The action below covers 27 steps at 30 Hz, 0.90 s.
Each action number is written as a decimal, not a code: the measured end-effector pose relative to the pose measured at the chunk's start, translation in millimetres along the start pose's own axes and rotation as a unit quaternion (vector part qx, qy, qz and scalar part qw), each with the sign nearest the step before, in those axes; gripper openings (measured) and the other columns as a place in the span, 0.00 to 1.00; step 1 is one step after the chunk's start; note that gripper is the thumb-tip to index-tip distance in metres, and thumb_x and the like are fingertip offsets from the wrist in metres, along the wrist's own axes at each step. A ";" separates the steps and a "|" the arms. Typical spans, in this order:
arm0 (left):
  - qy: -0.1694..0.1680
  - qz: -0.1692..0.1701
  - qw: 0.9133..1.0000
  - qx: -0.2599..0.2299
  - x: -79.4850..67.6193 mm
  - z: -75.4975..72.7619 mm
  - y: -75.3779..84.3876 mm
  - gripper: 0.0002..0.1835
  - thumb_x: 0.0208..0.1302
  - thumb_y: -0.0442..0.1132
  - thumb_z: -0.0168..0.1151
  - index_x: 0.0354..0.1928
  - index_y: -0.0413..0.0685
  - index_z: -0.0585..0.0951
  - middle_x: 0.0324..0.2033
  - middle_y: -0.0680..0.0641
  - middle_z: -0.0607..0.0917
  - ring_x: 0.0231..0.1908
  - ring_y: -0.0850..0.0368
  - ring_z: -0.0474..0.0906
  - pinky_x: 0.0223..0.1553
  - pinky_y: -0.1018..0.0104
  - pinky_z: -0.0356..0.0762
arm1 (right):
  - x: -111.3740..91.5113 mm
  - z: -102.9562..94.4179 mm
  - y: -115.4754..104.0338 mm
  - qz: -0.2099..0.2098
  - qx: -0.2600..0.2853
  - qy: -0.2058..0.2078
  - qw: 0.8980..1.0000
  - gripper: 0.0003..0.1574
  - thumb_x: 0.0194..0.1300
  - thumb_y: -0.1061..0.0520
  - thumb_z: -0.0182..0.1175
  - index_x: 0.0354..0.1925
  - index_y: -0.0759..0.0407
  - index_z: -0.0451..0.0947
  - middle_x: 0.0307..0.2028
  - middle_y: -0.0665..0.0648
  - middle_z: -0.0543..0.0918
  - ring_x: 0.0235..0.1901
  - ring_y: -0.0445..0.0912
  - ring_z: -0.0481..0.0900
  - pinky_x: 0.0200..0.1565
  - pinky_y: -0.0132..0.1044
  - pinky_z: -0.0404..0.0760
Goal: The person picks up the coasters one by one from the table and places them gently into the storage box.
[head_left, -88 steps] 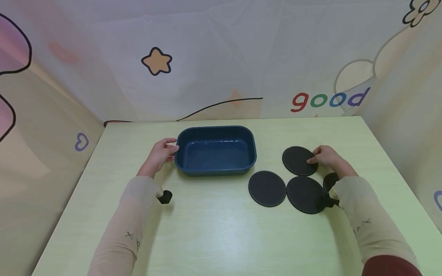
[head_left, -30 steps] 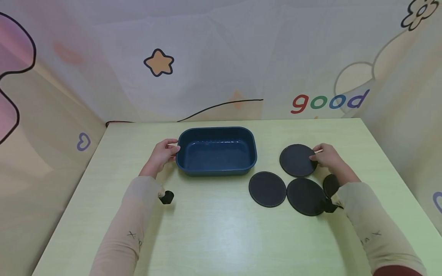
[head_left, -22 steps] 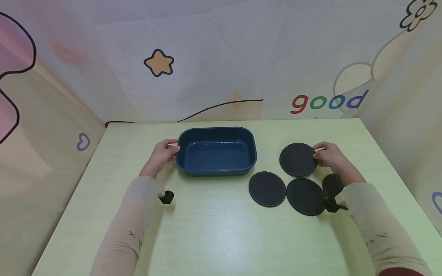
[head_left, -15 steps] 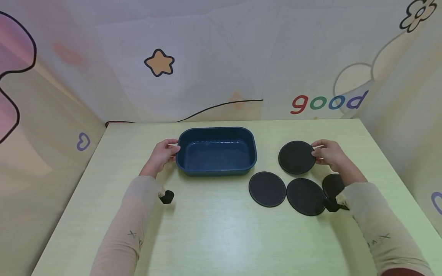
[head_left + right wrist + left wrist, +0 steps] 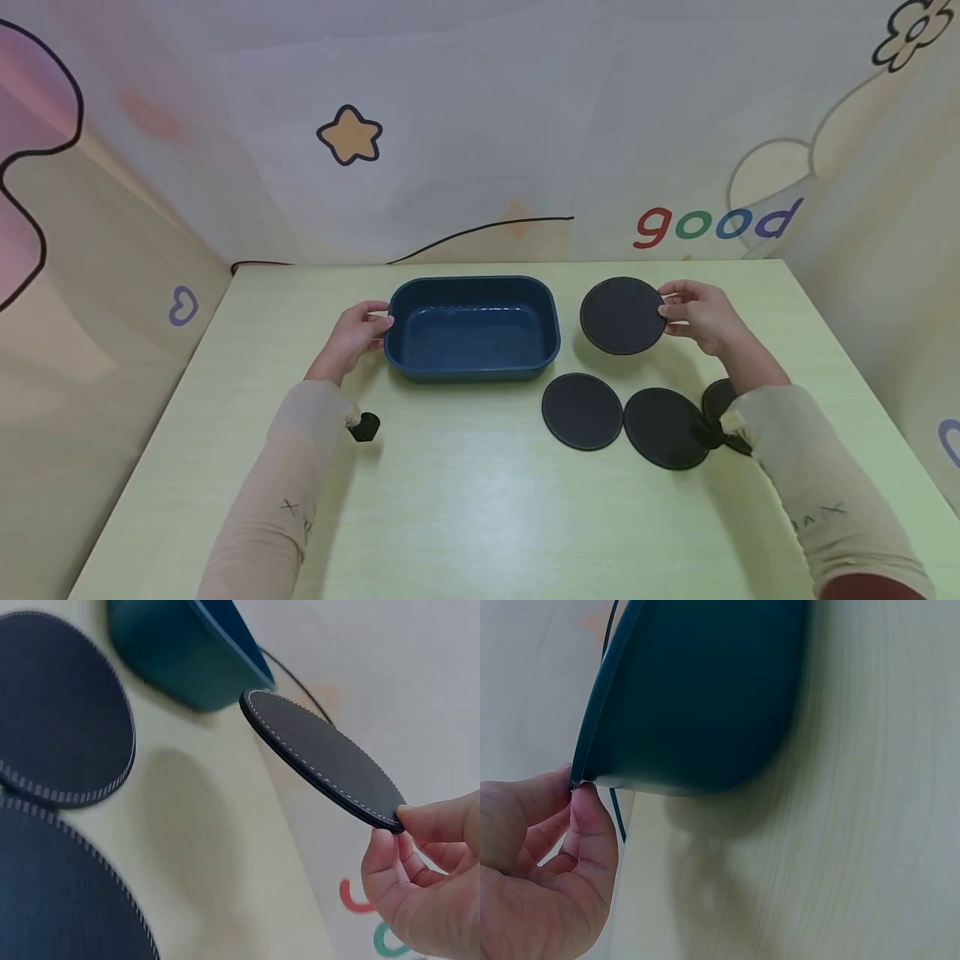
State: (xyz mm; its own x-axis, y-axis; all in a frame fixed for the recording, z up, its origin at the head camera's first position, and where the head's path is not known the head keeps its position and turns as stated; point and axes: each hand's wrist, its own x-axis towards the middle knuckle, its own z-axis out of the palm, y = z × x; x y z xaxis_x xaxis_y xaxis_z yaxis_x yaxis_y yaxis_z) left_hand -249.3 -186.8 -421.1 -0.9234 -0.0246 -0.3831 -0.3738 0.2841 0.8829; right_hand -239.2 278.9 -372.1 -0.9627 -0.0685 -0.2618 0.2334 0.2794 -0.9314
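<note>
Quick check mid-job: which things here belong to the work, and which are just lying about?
Belong to the job:
blue dish, rim pinched by left hand
raised black disc, in right hand
likely the three other black discs

Just surroundings:
table
printed backdrop

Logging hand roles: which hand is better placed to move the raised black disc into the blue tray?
Probably the right hand: it pinches the raised disc above the table, near the right end of the blue tray. The left hand pinches the rim at the opposite end.
</note>
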 end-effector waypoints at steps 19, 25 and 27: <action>-0.001 0.008 1.000 0.002 2.3 0.3 0.3 0.22 0.65 0.39 0.50 0.60 0.45 0.65 0.41 0.47 0.72 0.31 0.62 0.72 0.33 0.75 0.74 | 19.7 61.0 -25.0 -0.003 0.091 -0.046 0.995 0.12 0.61 0.68 0.51 0.43 0.57 0.67 0.29 0.48 0.71 0.23 0.38 0.74 0.29 0.27 0.77; 0.002 0.006 1.000 0.000 2.3 -0.3 0.4 0.21 0.65 0.38 0.50 0.60 0.44 0.65 0.39 0.48 0.72 0.29 0.63 0.72 0.32 0.75 0.74 | 26.3 83.9 -28.6 -0.003 0.093 -0.059 0.994 0.12 0.61 0.68 0.51 0.44 0.59 0.66 0.28 0.48 0.71 0.23 0.38 0.75 0.28 0.27 0.77; 0.004 0.005 1.000 0.000 2.2 -0.5 -0.1 0.21 0.65 0.38 0.50 0.60 0.44 0.65 0.39 0.48 0.71 0.28 0.64 0.72 0.31 0.76 0.74 | 28.4 91.4 -29.0 -0.001 0.091 -0.063 0.994 0.13 0.61 0.67 0.51 0.45 0.60 0.66 0.29 0.48 0.71 0.24 0.37 0.75 0.28 0.27 0.76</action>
State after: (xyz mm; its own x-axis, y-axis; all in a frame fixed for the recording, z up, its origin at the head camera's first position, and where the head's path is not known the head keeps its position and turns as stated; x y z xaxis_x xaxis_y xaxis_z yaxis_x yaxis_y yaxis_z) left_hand -251.4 -187.4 -421.8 -0.9278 -0.0284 -0.3721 -0.3643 0.2852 0.8865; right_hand -260.9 181.4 -375.6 -0.9411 -0.1912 -0.2787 0.2631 0.1030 -0.9592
